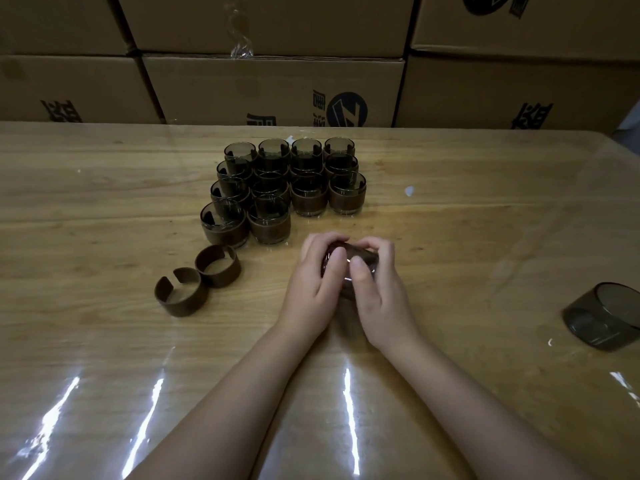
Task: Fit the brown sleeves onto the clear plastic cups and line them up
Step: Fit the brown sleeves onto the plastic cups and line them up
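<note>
Both hands hold one clear smoky cup (363, 256) with a brown sleeve around it, just above the table's middle. My left hand (317, 271) wraps its left side and my right hand (375, 282) its right side; most of the cup is hidden by fingers. Behind them stand several sleeved cups (284, 185) in rows. Two loose brown sleeves (218, 270) (181, 294) lie to the left of my hands. One bare cup (604, 315) lies on its side at the right edge.
The wooden table (104, 202) is covered by a shiny clear film. Stacked cardboard boxes (270, 88) form a wall along the far edge. A small white scrap (409, 191) lies right of the rows.
</note>
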The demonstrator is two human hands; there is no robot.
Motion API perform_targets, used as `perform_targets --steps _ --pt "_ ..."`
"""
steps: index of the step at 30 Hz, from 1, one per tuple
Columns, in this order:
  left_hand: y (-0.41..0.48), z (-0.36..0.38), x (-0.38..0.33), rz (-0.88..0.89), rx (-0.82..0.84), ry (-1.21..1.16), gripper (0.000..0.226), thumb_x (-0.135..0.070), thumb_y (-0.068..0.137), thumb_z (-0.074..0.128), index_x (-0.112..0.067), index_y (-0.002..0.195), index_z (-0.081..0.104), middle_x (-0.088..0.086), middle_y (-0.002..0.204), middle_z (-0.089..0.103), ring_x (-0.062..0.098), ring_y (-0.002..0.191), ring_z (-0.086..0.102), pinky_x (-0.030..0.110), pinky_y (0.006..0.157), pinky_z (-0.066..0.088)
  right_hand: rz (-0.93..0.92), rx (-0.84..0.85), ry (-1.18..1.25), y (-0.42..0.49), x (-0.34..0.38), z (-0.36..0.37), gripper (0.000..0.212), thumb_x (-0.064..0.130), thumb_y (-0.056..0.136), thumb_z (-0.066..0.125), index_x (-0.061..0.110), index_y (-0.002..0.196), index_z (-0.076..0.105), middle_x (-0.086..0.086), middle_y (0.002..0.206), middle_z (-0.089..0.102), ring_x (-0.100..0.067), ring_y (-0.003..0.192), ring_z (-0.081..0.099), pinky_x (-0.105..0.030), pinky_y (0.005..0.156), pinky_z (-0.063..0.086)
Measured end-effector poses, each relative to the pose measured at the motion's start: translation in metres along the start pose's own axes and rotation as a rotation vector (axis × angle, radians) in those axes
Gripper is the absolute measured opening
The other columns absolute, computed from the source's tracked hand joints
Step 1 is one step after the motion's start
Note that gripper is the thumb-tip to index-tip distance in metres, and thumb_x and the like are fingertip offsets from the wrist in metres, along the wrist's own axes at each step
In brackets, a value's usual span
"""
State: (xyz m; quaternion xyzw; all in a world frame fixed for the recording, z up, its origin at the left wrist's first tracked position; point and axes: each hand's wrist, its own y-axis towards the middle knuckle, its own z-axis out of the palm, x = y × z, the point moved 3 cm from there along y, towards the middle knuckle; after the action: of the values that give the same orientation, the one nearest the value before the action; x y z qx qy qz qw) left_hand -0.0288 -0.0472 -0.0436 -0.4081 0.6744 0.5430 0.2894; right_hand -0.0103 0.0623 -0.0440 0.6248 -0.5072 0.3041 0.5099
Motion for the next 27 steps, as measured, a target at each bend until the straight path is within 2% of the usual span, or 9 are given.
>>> perform_targets --steps 3,7,9,11,13,14,18,22,27 --pt "-0.002 0.0 0.0 0.117 -0.028 0.099 0.035 -0.033 0.095 0.04 -0.01 0.117 0.054 0.002 0.111 0.049 -0.008 0.106 0.046 0.007 0.091 0.035 0.285 0.088 0.304 0.004 -0.009 0.004 0.047 0.068 0.071 0.037 0.036 0.104 0.047 0.014 0.09 0.065 -0.001 0.081 0.063 -0.018 0.063 0.049" --pt "-0.003 0.0 0.002 0.167 -0.073 0.133 0.042 -0.04 0.097 0.042 -0.006 0.12 0.052 0.008 0.115 0.047 -0.009 0.109 0.043 0.009 0.093 0.034 0.425 0.199 0.392 0.008 -0.012 0.008 0.073 0.072 0.078 0.032 0.016 0.12 0.052 0.003 0.086 0.062 0.005 0.055 0.058 -0.008 0.04 0.037" --pt "-0.001 -0.001 0.002 0.141 -0.074 0.11 0.036 -0.033 0.094 0.043 -0.007 0.116 0.055 0.005 0.111 0.049 -0.007 0.105 0.046 0.008 0.09 0.034 0.409 0.184 0.335 0.008 -0.012 0.008 0.073 0.079 0.073 0.03 0.026 0.117 0.052 0.002 0.093 0.065 -0.001 0.07 0.063 -0.015 0.049 0.045" --pt "0.001 -0.001 0.001 0.113 -0.048 0.068 0.029 -0.033 0.092 0.042 -0.017 0.113 0.054 -0.001 0.109 0.051 -0.004 0.103 0.049 0.009 0.09 0.036 0.347 0.115 0.194 0.005 -0.011 0.005 0.059 0.082 0.068 0.025 0.042 0.105 0.048 0.017 0.094 0.067 0.0 0.085 0.063 -0.022 0.072 0.05" --pt "0.002 -0.001 0.0 0.057 -0.013 0.028 0.024 -0.038 0.091 0.041 -0.031 0.112 0.051 -0.005 0.11 0.053 0.003 0.105 0.052 0.015 0.09 0.039 0.24 0.059 0.017 0.004 -0.006 0.002 0.046 0.077 0.072 0.021 0.044 0.098 0.04 0.034 0.085 0.063 0.013 0.082 0.058 -0.01 0.073 0.043" --pt "0.002 -0.001 -0.001 0.015 0.004 0.008 0.024 -0.041 0.09 0.04 -0.036 0.112 0.048 -0.007 0.112 0.054 0.006 0.106 0.054 0.018 0.091 0.041 0.179 0.042 -0.056 0.003 -0.003 0.001 0.042 0.073 0.075 0.021 0.045 0.102 0.037 0.034 0.085 0.062 0.013 0.082 0.057 -0.009 0.071 0.042" --pt "0.005 0.0 0.002 -0.179 0.059 -0.114 0.033 -0.046 0.089 0.042 -0.034 0.118 0.051 -0.016 0.107 0.061 -0.006 0.099 0.059 0.011 0.084 0.043 -0.056 0.024 -0.234 0.003 -0.001 -0.002 0.064 0.061 0.086 0.027 0.026 0.139 0.031 0.007 0.125 0.05 -0.005 0.102 0.055 -0.02 0.079 0.042" --pt "0.006 0.004 0.009 -0.349 0.178 -0.259 0.051 -0.048 0.098 0.034 -0.009 0.106 0.067 -0.001 0.089 0.073 0.001 0.086 0.067 0.009 0.07 0.047 -0.245 0.014 -0.374 0.004 0.004 -0.005 0.062 0.044 0.093 0.035 0.017 0.147 0.026 -0.006 0.131 0.04 -0.016 0.118 0.044 -0.025 0.098 0.034" --pt "0.009 0.002 0.004 -0.381 0.233 -0.22 0.054 -0.056 0.096 0.025 -0.037 0.081 0.073 -0.014 0.081 0.073 -0.006 0.08 0.066 0.005 0.066 0.045 -0.399 0.032 -0.457 0.003 0.01 -0.001 0.057 0.03 0.096 0.037 0.01 0.148 0.023 -0.009 0.152 0.028 -0.02 0.142 0.023 -0.032 0.117 0.017"
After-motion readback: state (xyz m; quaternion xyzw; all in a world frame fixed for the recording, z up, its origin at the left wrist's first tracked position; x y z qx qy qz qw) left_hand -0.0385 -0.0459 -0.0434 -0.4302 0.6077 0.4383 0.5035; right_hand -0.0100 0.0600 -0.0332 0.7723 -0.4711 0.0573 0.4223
